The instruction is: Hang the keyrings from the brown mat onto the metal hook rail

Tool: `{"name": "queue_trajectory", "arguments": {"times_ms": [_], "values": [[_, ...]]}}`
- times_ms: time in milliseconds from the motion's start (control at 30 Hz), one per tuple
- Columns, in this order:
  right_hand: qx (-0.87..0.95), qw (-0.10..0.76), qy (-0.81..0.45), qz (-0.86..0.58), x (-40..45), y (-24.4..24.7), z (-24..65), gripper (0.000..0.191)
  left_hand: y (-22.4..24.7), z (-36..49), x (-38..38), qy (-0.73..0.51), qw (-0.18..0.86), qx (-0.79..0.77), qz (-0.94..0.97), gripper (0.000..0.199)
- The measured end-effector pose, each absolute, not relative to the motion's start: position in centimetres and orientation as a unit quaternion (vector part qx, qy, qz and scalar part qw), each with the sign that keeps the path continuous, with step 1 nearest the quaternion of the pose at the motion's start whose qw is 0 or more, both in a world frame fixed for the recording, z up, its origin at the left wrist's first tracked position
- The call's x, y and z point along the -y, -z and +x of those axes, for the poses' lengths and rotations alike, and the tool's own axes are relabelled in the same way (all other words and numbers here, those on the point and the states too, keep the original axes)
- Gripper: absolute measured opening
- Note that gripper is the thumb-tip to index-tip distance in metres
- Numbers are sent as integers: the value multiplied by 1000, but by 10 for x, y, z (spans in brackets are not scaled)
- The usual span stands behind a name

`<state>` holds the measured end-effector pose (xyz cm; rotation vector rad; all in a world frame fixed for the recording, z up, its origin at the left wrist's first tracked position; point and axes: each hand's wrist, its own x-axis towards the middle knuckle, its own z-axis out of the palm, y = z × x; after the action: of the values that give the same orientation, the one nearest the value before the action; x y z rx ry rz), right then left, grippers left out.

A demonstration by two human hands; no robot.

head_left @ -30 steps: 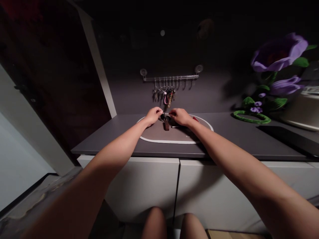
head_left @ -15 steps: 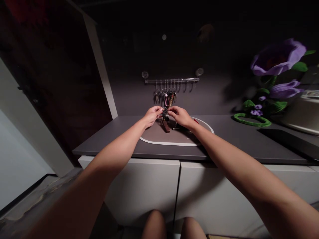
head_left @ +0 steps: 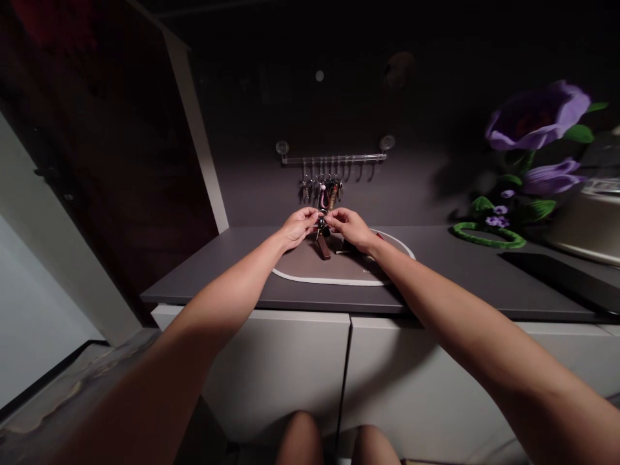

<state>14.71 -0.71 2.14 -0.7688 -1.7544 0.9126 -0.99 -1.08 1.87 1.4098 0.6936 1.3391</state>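
Between my hands hangs a bunch of keys on a ring (head_left: 321, 224), with a brown fob (head_left: 324, 247) dangling below it. My left hand (head_left: 299, 227) pinches the ring from the left, fingers closed. From the right, my right hand (head_left: 349, 227) is pinched on the same ring, its fingertips close to the left ones. Both hands are above the brown oval mat (head_left: 329, 270) with a white rim. Just behind them, several key sets (head_left: 333, 187) hang from the hooks of a clear rail (head_left: 339, 158) on the wall.
On the mat near my right wrist lies a red item (head_left: 380, 236), partly covered. Purple fabric flowers (head_left: 537, 123) with a green ring base (head_left: 489, 235) stand at the right, beside a pale rounded object (head_left: 586, 223). White cabinet doors (head_left: 281, 368) are below the dark counter (head_left: 203, 265).
My right fingertips have moved slightly left onto the key ring, closer to my left hand. The keys have shifted a little; the fob still hangs below.
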Motion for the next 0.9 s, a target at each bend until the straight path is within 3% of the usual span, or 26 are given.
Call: {"name": "queue_trajectory", "arguments": {"times_ms": [600, 900], "values": [[704, 552, -353, -274, 0, -22, 153, 29, -10, -4, 4, -566, 505, -270, 593, 36], [582, 615, -420, -328, 3, -39, 155, 24, -5, 0, 4, -557, 416, -369, 618, 26]]}}
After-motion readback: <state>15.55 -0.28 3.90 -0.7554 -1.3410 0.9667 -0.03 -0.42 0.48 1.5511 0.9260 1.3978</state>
